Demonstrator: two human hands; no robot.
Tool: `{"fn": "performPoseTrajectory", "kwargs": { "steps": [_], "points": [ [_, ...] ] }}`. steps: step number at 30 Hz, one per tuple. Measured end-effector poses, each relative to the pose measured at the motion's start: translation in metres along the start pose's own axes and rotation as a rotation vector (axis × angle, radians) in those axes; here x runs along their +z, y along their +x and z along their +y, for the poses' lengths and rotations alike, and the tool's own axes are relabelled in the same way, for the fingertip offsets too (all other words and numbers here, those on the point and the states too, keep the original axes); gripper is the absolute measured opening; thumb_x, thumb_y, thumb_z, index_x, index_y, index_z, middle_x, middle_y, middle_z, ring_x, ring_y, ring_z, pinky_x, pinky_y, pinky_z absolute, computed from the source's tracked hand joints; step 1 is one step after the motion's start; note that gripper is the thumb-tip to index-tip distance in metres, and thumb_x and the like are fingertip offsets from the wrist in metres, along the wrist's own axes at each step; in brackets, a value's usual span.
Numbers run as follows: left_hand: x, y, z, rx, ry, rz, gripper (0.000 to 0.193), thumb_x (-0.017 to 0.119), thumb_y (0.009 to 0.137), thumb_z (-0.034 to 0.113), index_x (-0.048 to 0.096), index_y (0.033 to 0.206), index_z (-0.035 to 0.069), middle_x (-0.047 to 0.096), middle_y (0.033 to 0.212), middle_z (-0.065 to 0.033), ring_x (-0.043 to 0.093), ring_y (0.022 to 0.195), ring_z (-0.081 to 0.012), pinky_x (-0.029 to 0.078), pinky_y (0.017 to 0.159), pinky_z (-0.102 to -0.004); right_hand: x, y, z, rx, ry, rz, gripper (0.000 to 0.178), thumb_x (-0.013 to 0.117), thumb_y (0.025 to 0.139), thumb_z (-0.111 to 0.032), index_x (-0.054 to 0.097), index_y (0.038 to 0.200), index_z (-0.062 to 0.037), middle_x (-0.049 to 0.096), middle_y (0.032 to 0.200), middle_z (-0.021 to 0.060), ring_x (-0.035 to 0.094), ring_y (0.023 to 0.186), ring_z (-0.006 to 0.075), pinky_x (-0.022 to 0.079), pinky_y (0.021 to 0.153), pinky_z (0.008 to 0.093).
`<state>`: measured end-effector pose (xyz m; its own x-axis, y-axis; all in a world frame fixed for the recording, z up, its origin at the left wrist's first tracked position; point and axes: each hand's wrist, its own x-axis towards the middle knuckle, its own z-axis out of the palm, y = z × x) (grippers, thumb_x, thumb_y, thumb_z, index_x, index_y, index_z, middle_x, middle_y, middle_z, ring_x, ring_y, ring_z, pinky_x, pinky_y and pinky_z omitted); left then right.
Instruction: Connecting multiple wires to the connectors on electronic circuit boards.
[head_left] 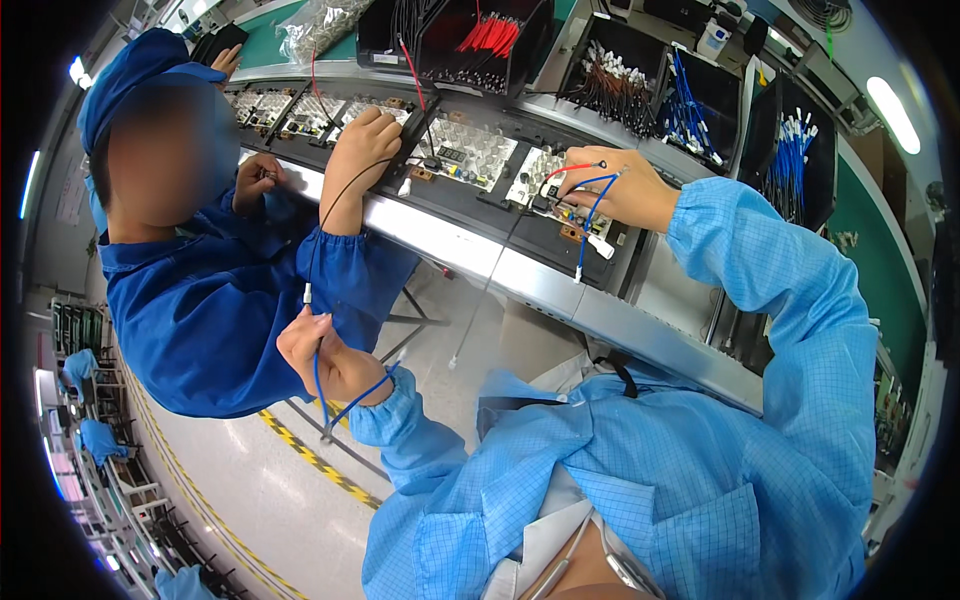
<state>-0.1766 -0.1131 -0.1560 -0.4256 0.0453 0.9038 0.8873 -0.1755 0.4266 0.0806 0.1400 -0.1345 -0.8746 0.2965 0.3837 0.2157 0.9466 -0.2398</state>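
Note:
My left hand (332, 358) is pinched closed on a blue wire (319, 375), which loops below the fingers. A white connector (307, 293) on a thin black wire comes down to the same fingertips; whether they grip it too I cannot tell. Bent over a circuit board (527, 178) in the long black fixture, my right hand (622, 190) has its fingers closed at the board's parts, hiding what they hold. Against those fingers lie a red wire (575, 166) and another blue wire (598, 205), its lower end hanging over the rail. A white connector (601, 246) rests beside it.
To my left a co-worker in dark blue has one hand (365, 140) above the neighbouring board (465, 152). A metal rail (540, 280) runs along the bench front. Behind the boards stand black bins with red wires (490, 35), brown wires (612, 85) and blue wires (790, 150).

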Motion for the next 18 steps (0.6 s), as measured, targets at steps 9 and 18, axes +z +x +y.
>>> {"fn": "performPoseTrajectory", "kwargs": {
  "steps": [9,18],
  "points": [
    [0.028,0.046,0.007,-0.242,-0.072,-0.302,0.008,0.056,0.092,0.002,0.062,0.094,-0.003,0.064,0.087,-0.0098,0.065,0.075,-0.0152,0.052,0.072,-0.0238,0.000,-0.002,0.000,0.003,0.046,-0.032,0.010,0.068,0.079,-0.021,0.063,0.084,-0.0136,0.057,0.090,0.0021,0.060,0.083,0.0243,0.050,0.070,0.0357],
    [0.079,0.073,-0.009,-0.298,-0.232,-0.538,0.011,0.059,0.089,-0.001,0.063,0.097,-0.006,0.066,0.085,-0.0105,0.066,0.077,-0.0140,0.051,0.067,-0.0221,-0.002,0.004,-0.003,0.063,0.036,-0.072,0.011,0.070,0.077,-0.021,0.064,0.083,-0.0127,0.058,0.088,0.0016,0.061,0.082,0.0238,0.050,0.068,0.0351]
  ]
}}
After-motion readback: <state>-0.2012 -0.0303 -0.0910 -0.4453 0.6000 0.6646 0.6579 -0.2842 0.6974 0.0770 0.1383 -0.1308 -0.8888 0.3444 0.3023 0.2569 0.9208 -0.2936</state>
